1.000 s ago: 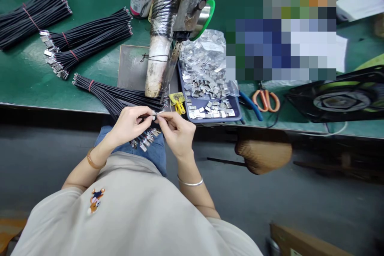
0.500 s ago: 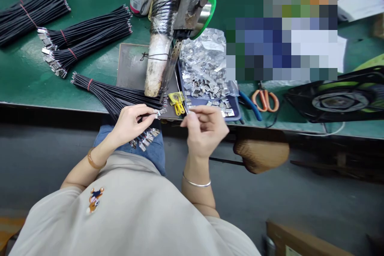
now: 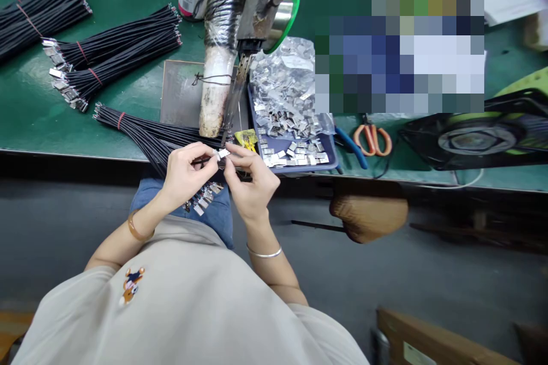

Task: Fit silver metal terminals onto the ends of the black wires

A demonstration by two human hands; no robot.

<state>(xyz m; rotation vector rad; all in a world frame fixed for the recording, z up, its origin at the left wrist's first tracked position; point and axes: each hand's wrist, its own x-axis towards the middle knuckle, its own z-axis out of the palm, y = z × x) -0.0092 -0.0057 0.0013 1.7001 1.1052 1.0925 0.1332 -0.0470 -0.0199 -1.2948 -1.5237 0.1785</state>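
My left hand [image 3: 188, 174] pinches a small silver metal connector [image 3: 223, 154] between thumb and forefinger. From the other side, the thumb and forefinger of my right hand [image 3: 254, 179] close around the connector's right end. Under my left hand, black cables [image 3: 149, 140] tied with a red band run across the table edge. Their silver-ended tips [image 3: 203, 199] hang over my lap. Just beyond my fingers lies a yellow piece [image 3: 246, 140], partly covered by my right hand. A blue tray [image 3: 295, 169] of loose silver metal shells [image 3: 299, 151] stands to the right.
A wrapped exhaust hose [image 3: 212, 91] and a metal stand with a solder spool [image 3: 282, 23] come down close above my hands. Further bundles of black cables [image 3: 124, 40] lie at left. Orange-handled scissors [image 3: 372, 140], blue-handled pliers [image 3: 353, 148] and a black fan [image 3: 479, 134] sit at right.
My right hand has moved left from in front of the tray to the connector, and its fingers now meet it there. My left hand still holds the connector. The view has shifted slightly.
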